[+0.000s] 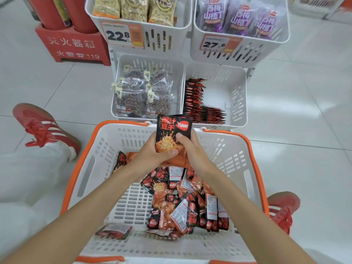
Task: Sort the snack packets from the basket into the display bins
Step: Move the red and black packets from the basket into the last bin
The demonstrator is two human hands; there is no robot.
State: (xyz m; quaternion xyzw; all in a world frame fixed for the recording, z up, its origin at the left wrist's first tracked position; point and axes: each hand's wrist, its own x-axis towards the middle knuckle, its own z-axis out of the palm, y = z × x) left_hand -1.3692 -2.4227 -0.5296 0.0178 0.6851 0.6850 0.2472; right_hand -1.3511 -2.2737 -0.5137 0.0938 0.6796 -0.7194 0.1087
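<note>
as fingers (172, 152) clasp packets (172, 128), upright over basket (254, 149)

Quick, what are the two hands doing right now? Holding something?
Left hand: closed, gripping a bunch of black-and-red foil snack packets.
Right hand: closed on the same packets, thumb across the front.
</note>
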